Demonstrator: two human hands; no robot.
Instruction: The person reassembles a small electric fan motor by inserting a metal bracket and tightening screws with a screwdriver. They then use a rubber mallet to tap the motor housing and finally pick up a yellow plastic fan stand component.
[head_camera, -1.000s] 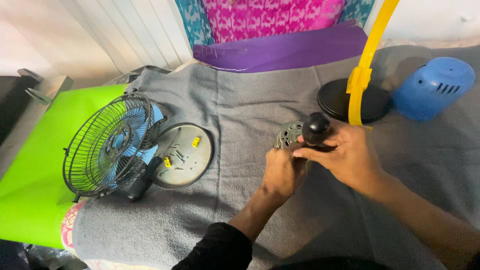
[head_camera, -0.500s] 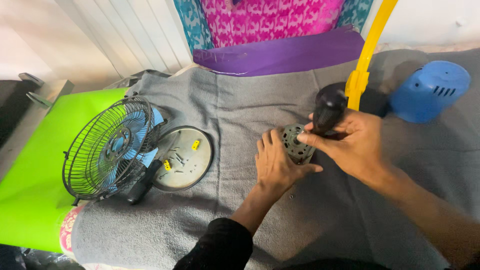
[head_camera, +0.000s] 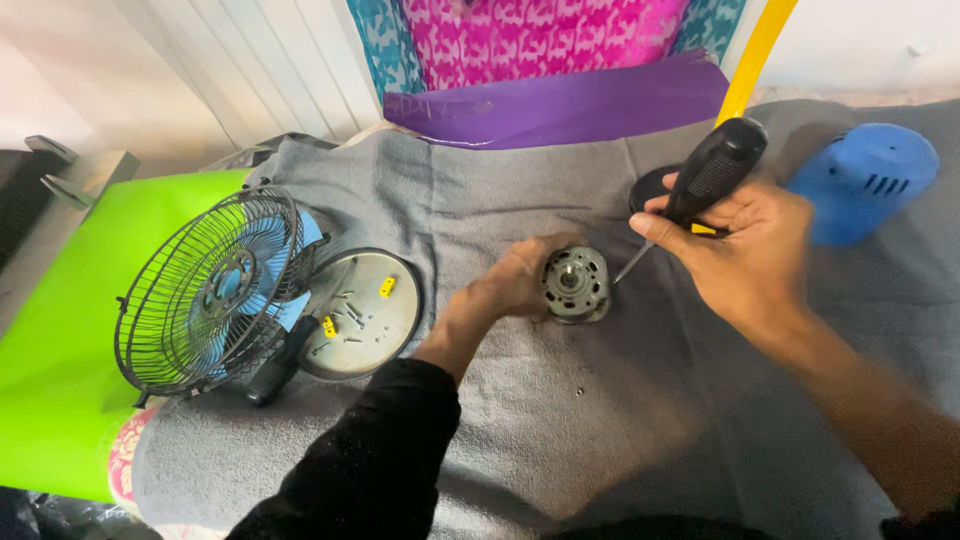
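Observation:
My left hand (head_camera: 505, 290) grips a round grey metal fan motor (head_camera: 576, 284) and steadies it on the grey cloth (head_camera: 560, 420). My right hand (head_camera: 745, 250) is closed around the black handle of a screwdriver (head_camera: 708, 178). Its thin shaft slants down to the left, with the tip right at the motor's right edge. One small loose screw (head_camera: 579, 391) lies on the cloth below the motor.
A black wire fan guard with blue blades (head_camera: 210, 292) stands at the left beside a round metal plate (head_camera: 362, 312) holding screws and small yellow pieces. A blue plastic motor cover (head_camera: 865, 180) and a yellow stand (head_camera: 752, 55) are at the right. A green mat (head_camera: 55, 350) lies far left.
The motor has come down onto the cloth in my left hand. My right hand has raised the screwdriver and tilted it so its tip meets the motor's edge.

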